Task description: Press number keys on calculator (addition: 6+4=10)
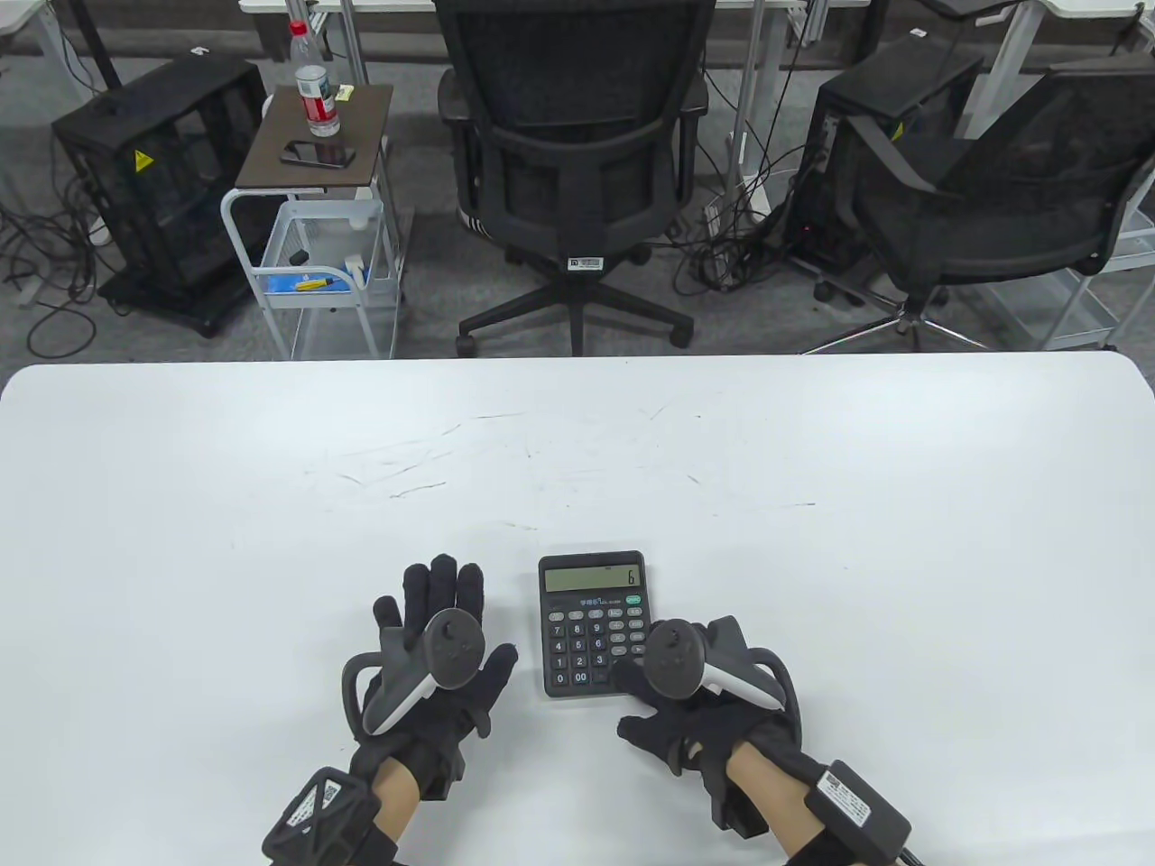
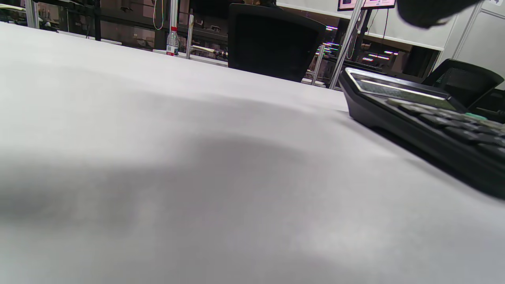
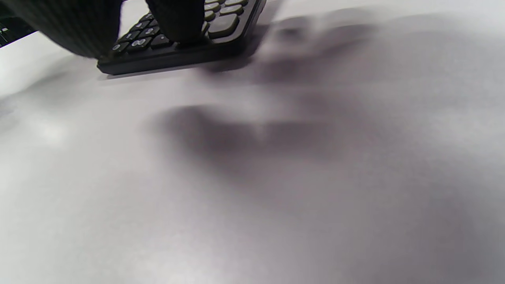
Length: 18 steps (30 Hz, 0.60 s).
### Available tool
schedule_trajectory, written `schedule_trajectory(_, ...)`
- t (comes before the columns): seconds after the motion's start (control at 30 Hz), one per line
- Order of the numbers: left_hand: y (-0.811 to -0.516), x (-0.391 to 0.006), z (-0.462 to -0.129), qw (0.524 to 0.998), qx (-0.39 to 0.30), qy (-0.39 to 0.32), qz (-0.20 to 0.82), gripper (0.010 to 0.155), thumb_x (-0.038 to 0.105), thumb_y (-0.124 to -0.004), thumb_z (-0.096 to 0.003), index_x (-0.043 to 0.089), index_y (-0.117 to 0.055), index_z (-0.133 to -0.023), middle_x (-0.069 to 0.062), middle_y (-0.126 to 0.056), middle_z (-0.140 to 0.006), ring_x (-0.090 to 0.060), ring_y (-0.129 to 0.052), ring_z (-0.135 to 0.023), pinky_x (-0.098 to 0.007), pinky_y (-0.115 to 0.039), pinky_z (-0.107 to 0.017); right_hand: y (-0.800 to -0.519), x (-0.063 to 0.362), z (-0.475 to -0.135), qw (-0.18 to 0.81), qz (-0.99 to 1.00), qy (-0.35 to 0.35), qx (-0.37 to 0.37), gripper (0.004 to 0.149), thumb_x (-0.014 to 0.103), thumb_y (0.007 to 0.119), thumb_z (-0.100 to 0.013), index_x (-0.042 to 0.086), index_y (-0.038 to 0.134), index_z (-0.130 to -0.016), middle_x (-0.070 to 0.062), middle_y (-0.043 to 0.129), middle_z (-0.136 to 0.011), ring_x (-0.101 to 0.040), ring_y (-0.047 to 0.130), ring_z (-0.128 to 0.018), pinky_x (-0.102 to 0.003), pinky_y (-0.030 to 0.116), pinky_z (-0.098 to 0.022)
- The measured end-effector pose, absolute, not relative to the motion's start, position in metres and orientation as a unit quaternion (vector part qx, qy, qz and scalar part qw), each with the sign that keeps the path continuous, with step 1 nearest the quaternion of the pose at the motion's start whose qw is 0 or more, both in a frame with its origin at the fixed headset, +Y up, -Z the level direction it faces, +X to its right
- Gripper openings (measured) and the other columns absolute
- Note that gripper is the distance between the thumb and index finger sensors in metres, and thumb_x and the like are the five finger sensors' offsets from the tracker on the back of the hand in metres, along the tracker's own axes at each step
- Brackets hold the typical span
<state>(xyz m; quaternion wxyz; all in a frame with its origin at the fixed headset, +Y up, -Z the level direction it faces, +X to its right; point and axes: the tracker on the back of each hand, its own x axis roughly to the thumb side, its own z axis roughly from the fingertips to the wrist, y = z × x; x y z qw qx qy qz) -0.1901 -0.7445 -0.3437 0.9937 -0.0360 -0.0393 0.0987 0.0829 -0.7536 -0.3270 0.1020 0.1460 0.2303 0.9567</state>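
Near the front edge of the white desk (image 1: 812,469), a little right of its middle, I see the black calculator (image 1: 594,622) lying flat with its display toward the far side; the display reads a single "6", and the key legends I can make out include 7, 8, 4, 5, 1, 2, 0 and 00, with one green key at the upper right of the pad. A small printed line sits under the display, too fine for me to read. My right hand (image 1: 695,699) covers the calculator's lower right corner, its fingers (image 3: 177,21) bent down onto the keys there; which key they touch I cannot tell, since the tracker hides it. My left hand (image 1: 433,654) rests just left of the calculator, apart from it, palm down with its fingers (image 1: 442,582) spread wide and flat on the desk, holding nothing. Beyond the calculator, past the desk's far edge, stands a black office chair (image 1: 577,144) with a small white label on its base, and farther left a side cart (image 1: 316,216) carries a red-capped bottle (image 1: 314,86) and a dark phone (image 1: 318,154).
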Motion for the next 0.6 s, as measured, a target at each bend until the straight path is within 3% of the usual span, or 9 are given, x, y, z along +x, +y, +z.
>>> schedule_trajectory(0.37,-0.7446,-0.1891,-0.3434,0.994,-0.039,-0.039,0.095,0.088,0.066,-0.066,-0.0438,0.033,-0.016,-0.108,0.004,-0.010,-0.120,-0.030,-0.008,-0.112,-0.061,-0.013,-0.077,-0.7522,0.0802,-0.3271,0.092,0.955,0.245,0.143,0.070,0.061,0.072,-0.044,0.043,0.048,-0.107,-0.014,0.020,-0.119,-0.053,0.020,-0.103,-0.072,0.036,-0.070)
schedule_trajectory(0.6,-0.7442,-0.1890,-0.3435,0.994,-0.041,-0.037,0.096,0.087,0.066,-0.067,-0.0437,0.034,-0.017,-0.108,0.006,-0.012,-0.121,-0.029,-0.009,-0.112,-0.061,-0.013,-0.077,-0.7472,0.0749,-0.3263,0.098,0.963,0.196,0.159,0.075,0.065,0.073,-0.041,0.042,0.047,-0.107,-0.014,0.024,-0.120,-0.052,0.023,-0.104,-0.071,0.036,-0.071)
